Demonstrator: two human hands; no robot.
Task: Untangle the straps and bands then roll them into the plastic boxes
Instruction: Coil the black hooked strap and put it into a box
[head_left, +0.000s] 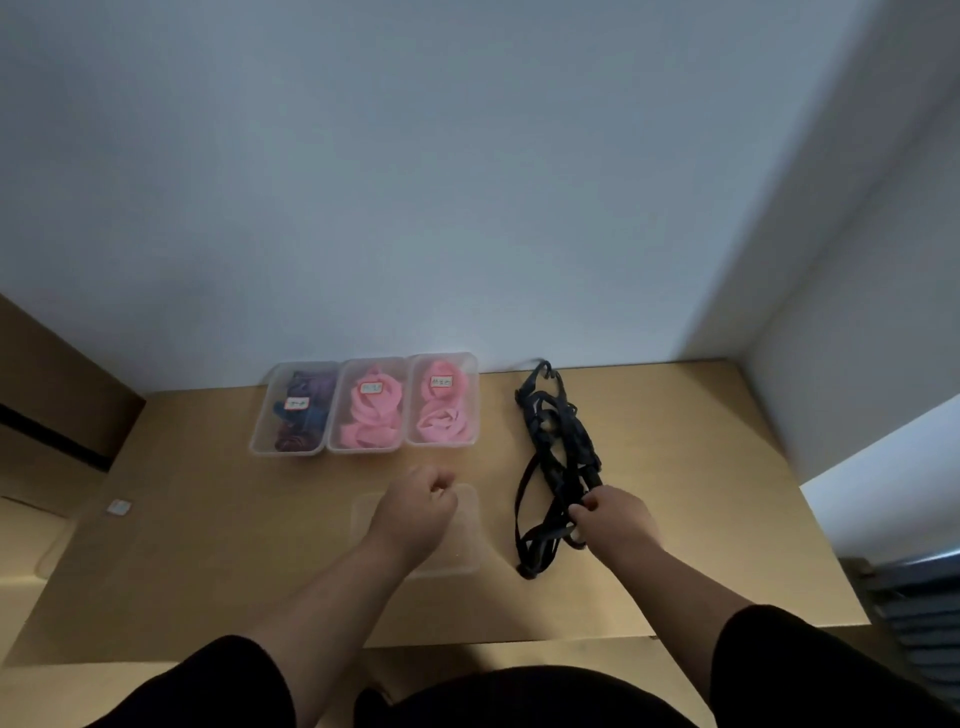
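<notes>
- On the bench (675, 545), against the wall: three boxes (363, 405) in a row, one with dark rolls, two with pink rolls.
- Right of the boxes: black straps (558, 457) in a tangle.
- Right hand (613, 522) grips the tangle's near end.
- Left hand (415, 506) curled, holding nothing, over an empty box (462, 551) just in front of the row.

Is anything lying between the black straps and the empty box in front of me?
Nothing visible. Bare table separates the black straps, gripped by the right hand, from the empty plastic box under the left hand.
</notes>
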